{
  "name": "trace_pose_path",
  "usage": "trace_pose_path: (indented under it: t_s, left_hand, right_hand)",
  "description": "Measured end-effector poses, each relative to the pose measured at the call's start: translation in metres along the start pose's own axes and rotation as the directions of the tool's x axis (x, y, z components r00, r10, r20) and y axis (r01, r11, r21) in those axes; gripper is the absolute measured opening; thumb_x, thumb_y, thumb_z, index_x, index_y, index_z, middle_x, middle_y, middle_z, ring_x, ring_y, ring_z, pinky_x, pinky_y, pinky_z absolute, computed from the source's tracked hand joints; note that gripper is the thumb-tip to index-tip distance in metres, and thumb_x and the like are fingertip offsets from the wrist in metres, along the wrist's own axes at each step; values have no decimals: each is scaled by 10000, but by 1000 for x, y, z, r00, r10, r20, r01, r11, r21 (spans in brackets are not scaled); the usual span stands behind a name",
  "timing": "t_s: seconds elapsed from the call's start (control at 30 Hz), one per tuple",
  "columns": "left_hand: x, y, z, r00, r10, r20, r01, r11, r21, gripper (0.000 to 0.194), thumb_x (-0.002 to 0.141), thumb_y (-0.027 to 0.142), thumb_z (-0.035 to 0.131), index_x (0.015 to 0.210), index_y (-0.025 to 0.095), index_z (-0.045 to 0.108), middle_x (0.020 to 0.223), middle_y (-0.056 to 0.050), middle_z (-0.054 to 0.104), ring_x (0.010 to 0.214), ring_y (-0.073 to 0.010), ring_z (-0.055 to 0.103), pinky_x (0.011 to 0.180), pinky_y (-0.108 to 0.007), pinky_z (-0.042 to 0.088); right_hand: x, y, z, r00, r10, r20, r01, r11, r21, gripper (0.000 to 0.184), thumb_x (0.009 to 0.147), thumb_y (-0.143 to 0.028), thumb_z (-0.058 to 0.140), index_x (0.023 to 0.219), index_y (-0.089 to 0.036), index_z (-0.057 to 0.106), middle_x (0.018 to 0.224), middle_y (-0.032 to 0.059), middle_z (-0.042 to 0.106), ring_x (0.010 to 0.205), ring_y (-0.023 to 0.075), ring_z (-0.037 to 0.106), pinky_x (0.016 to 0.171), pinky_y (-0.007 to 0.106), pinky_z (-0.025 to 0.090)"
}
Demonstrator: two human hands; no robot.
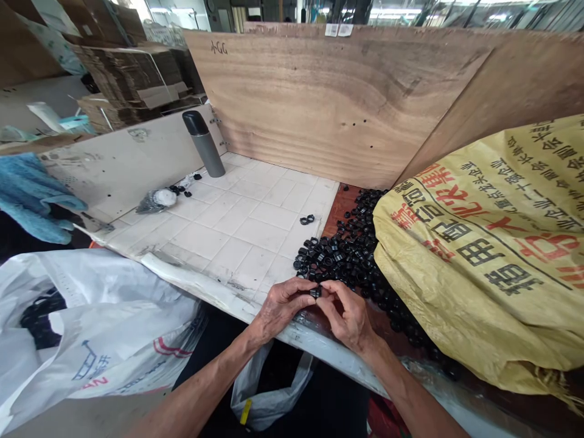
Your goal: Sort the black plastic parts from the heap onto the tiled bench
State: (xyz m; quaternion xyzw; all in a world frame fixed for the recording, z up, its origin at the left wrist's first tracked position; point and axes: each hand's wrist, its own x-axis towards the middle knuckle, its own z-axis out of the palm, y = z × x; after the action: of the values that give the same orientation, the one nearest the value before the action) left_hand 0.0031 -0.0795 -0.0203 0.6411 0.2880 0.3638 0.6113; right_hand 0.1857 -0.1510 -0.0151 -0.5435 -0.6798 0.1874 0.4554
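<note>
Between the fingertips of both hands is a small black plastic part [315, 292], partly covered by the fingers. My left hand [285, 304] pinches it from the left, thumb below and fingers above. From the other side, my right hand [345, 310] closes thumb and forefinger on it. Both hands are over the table's front edge. Just beyond them lies a heap of similar black plastic parts [337, 252], many of them ring-shaped. A joined pair of black rings [307, 219] rests apart on the white tiled surface.
A yellow woven sack [456, 243] lies at the right, against the heap. A grey flask [207, 146] and a small plastic bag [157, 199] stand at the back left. Wooden boards [319, 103] wall the back. White sacks [114, 316] hang left and below [274, 395].
</note>
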Motion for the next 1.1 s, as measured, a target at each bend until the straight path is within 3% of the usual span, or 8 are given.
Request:
trace_pose_path:
  t_s: [0.1, 0.2, 0.4, 0.53, 0.63, 0.73, 0.9, 1.1]
  left_hand:
    - [1, 3, 0, 999, -41, 4, 41, 999, 5, 260, 860, 327, 726, 1085, 198, 750, 1043, -81, 733, 989, -231, 687, 913, -357, 554]
    - [-3, 6, -2, 998, 59, 22, -60, 997, 57, 246, 892, 299, 689, 1114, 199, 732, 1066, -88, 726, 997, -228, 691, 898, -357, 567]
    - [-39, 9, -7, 914, 387, 117, -404, 864, 300, 284, 951, 159, 583, 1213, 241, 653, 1153, -85, 687, 1050, -188, 672, 893, -308, 570]
    - [-59, 13, -9, 955, 289, 61, -290, 879, 377, 278, 961, 175, 564, 1222, 256, 613, 1134, -54, 688, 1044, -178, 671, 913, -308, 560]
    - [-58, 17, -23, 985, 174, 10, -158, 868, 470, 214, 951, 225, 572, 1159, 239, 621, 1057, -38, 689, 912, -165, 681, 837, -297, 570]
    - [-47, 21, -53, 980, 196, -28, -121, 703, 701, 162, 912, 198, 569, 1044, 208, 662, 963, -51, 680, 833, -187, 652, 806, -339, 562]
    - [-27, 24, -74, 925, 373, -78, -49, 318, 947, 111, 884, 228, 604, 926, 196, 703, 946, -101, 648, 938, -285, 596, 863, -457, 517]
    - [0, 8, -21, 976, 215, -14, -99, 506, 857, 291, 887, 221, 611, 1177, 192, 611, 1071, -85, 604, 835, -198, 636, 747, -328, 555]
  right_hand:
    - [0, -4, 0, 999, -38, -1, 38, 998, 43, 172, 944, -212, 535, 1101, -215, 608, 983, 76, 677, 880, 207, 662, 800, 330, 528]
    - [1, -14, 4, 987, 158, 16, -158, 980, 117, 109, 940, -258, 550, 1014, -213, 615, 727, 9, 650, 640, 167, 632, 646, 286, 511]
    - [-10, -46, 22, 823, 551, 135, -547, 709, 444, 193, 896, -365, 609, 808, -196, 577, 582, -42, 590, 469, 113, 547, 537, 230, 446]
    - [-22, -54, 41, 811, 568, 140, -567, 702, 432, 242, 922, -440, 571, 869, -205, 585, 533, -54, 552, 476, 128, 536, 510, 225, 429]
    - [-21, -47, 45, 869, 482, 112, -493, 827, 269, 276, 974, -431, 479, 831, -219, 580, 551, -35, 567, 499, 139, 545, 534, 237, 442]
    - [-13, -31, 31, 959, 267, -97, -276, 956, -96, 259, 965, -348, 474, 758, -218, 562, 659, 13, 603, 600, 159, 567, 619, 264, 449]
    - [-12, -9, -2, 969, 182, -166, -241, 841, -485, 88, 877, -188, 483, 828, -215, 551, 761, 36, 611, 685, 191, 592, 653, 291, 452]
    - [-40, -4, -21, 936, 210, -284, -348, 688, -637, 163, 866, -240, 543, 1026, -208, 553, 1008, 102, 580, 834, 246, 629, 671, 342, 526]
